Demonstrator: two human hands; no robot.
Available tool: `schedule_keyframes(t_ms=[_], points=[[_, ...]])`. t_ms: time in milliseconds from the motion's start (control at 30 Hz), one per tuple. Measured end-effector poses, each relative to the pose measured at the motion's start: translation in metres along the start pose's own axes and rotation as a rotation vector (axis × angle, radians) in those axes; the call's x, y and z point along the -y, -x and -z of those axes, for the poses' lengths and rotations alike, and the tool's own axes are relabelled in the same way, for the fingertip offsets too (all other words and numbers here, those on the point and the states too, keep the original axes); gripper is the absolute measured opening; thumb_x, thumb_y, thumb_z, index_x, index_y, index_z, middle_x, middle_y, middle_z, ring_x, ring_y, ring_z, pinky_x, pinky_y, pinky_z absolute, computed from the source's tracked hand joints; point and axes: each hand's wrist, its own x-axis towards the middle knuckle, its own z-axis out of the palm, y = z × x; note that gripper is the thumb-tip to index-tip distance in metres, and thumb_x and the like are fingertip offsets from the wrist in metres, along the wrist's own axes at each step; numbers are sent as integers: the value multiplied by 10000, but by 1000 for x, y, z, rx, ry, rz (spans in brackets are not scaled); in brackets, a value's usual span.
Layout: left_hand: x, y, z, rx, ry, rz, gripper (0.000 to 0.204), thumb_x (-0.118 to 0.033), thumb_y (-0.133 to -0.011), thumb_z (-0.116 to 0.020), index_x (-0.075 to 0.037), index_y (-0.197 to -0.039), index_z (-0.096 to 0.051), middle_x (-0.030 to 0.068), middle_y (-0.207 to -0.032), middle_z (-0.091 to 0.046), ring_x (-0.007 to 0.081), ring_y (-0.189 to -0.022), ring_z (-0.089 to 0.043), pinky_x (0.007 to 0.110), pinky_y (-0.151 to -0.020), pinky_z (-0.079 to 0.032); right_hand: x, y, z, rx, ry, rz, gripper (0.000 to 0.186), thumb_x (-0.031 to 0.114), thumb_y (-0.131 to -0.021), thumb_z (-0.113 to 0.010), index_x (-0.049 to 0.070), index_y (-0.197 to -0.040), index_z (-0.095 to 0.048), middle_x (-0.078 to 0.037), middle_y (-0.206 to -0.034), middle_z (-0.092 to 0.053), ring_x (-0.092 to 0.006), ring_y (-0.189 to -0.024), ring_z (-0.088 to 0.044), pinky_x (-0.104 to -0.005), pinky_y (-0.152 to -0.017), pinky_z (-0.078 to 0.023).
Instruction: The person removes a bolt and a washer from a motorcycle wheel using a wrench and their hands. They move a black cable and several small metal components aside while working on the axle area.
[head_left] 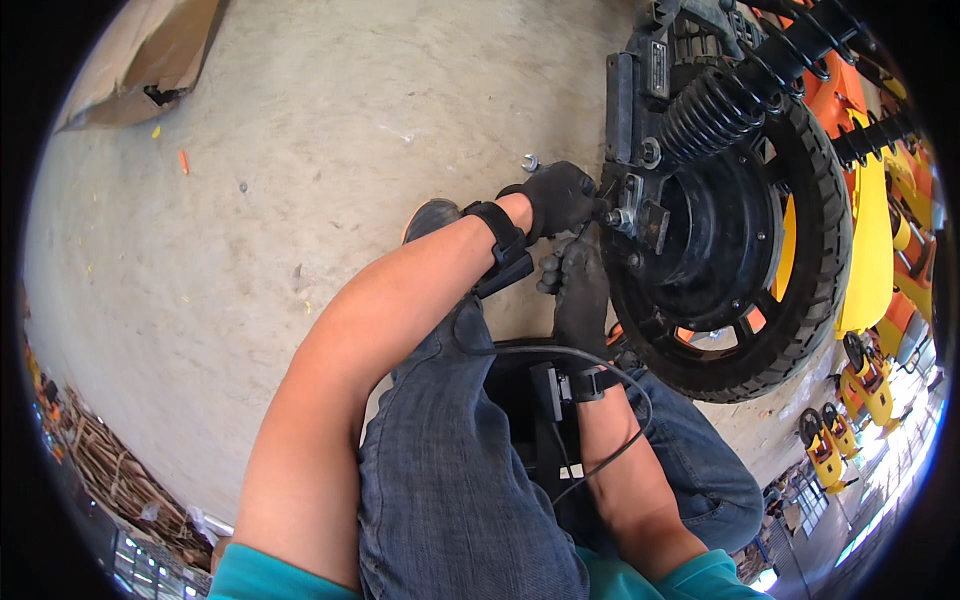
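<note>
My left hand (562, 200), in a black glove, is closed right beside the axle nut (617, 217) at the hub of a black wheel (735, 365). Whatever lies within its fingers is hidden. Just below it, my right hand (582, 290), also gloved in black, has curled fingers close to the wheel's near side. I cannot make out what, if anything, it grips. The wheel has a knobbly tyre and a large dark hub (715, 235). A coil-spring shock absorber (715, 115) runs up from a bracket near the axle. An open-ended wrench head (531, 161) shows on the floor behind my left hand.
A torn cardboard box (145, 65) stands at the far left on the concrete floor (220, 240). Yellow and orange vehicle parts (865, 250) crowd the right side behind the wheel. A black cable (648, 405) loops between my wrists. Brown scrap (115, 465) lies at lower left.
</note>
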Motion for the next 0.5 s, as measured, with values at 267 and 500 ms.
schedule_keyframes(t_ms=[267,500], points=[[-4,-7,-7,10,172,39,249,-202,-812,-621,31,-728,-642,110,-610,-608,158,-540,-545,315,-532,-433,7,3,-4,-18,70,0,209,194,-961,-407,28,-906,-520,-37,-702,-524,-100,-572,-466,-247,-541,-400],[-2,-13,-7,36,-147,-292,172,-117,-801,-561,8,-887,-642,171,-799,-624,269,-696,-623,355,-647,-504,4,-3,10,5,-4,-7,202,202,-959,-425,40,-910,-536,-23,-705,-533,-83,-578,-471,-233,-538,-398]])
